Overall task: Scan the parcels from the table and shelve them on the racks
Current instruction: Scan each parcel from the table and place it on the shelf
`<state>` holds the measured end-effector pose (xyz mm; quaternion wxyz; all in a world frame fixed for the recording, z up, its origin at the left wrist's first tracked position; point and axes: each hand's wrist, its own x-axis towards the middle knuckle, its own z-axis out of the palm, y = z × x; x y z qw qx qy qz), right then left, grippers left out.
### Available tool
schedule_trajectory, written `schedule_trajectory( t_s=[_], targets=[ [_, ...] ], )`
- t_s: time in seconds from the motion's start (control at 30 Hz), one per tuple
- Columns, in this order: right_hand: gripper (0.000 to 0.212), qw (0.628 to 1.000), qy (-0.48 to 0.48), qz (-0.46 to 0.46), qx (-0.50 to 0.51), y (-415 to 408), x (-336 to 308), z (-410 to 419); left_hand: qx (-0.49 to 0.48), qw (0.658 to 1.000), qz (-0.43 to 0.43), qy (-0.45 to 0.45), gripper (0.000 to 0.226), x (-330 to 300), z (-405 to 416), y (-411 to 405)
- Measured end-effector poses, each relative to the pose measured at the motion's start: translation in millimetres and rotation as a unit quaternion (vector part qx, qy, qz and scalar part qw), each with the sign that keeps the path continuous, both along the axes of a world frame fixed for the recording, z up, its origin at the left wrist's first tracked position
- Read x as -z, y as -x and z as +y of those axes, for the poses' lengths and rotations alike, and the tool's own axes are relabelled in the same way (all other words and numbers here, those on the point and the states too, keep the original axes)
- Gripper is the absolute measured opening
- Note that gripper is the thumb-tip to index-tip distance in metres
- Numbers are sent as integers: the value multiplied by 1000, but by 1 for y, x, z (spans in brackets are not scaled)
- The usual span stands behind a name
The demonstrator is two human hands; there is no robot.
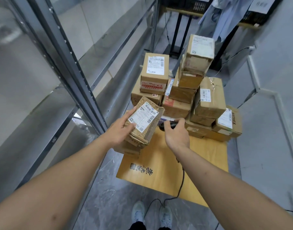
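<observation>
Both hands are busy over the low table. Left hand (121, 130) holds a small patterned cardboard parcel (145, 120) tilted up, thumb along its left edge and fingers curled over the near face, so that the white shipping label (143, 117) with its barcodes faces the camera. Right hand (175, 131) grips a black handheld scanner (169, 124), fingers wrapped round its body, the scanner's head pointing left toward the parcel and sitting just beside the parcel's right edge. A black cable (181, 185) runs from under the right wrist down across the table top and off toward the floor.

The table (167, 166) is covered with a flat sheet of brown cardboard bearing printed characters. Behind the hands stands a pile of brown parcels (189, 97) — several layers deep, most with white labels. A labelled box (155, 73) tops the left stack, and a taller, leaning box (199, 52) tops the middle one. At the right end lies a lower box (228, 123) with dark lettering on its side.

To the left rise grey metal racks (64, 63) with slotted uprights — their shelves run away from the camera. Below, two light shoes (151, 214) show on the grey marbled floor (109, 196).
</observation>
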<state>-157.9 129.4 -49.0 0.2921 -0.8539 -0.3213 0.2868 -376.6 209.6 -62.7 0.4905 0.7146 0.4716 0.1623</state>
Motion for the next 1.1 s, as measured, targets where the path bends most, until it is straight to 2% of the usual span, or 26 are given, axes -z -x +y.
schedule_trajectory(
  t_s=[0.27,0.47,0.6,0.93,1.1],
  targets=[
    [29,996,-88,2,8,-1,-38,-12,6,1000,-12,-28,63,-39,-5,12],
    [25,985,-163,21,-44,0,-63,-19,1,998,-1,-70,65,-66,-8,26],
    [24,973,-208,40,-91,0,-81,-20,5,993,39,-115,66,-85,-19,29],
    [18,942,-235,79,-227,-22,-104,-38,-51,982,76,-163,64,-118,-73,30],
    [16,923,-234,89,-292,-29,-108,-54,-91,972,125,-176,62,-133,-108,34]
  ],
)
